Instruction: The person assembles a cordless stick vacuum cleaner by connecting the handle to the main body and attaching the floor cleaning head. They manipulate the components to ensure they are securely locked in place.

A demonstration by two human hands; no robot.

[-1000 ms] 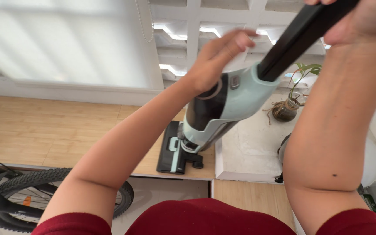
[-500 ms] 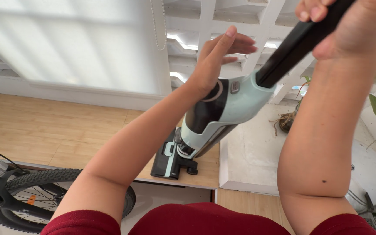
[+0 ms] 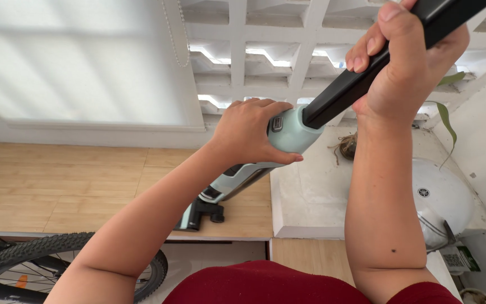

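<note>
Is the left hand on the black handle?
No, the left hand grips the vacuum's pale green body; the right hand holds the black handle.

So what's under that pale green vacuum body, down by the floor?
Under the vacuum body its dark floor head rests on the wooden floor. The left hand covers the body's upper part, so what lies under the palm cannot be seen.

left hand [image 3: 251, 135] wraps the pale green vacuum body [image 3: 288, 132]; right hand [image 3: 409, 59] grips its black handle [image 3: 361, 79]. vacuum head [image 3: 198, 214] rests on wooden floor [image 3: 57, 180], bicycle wheel [image 3: 57, 253] near left.
</note>
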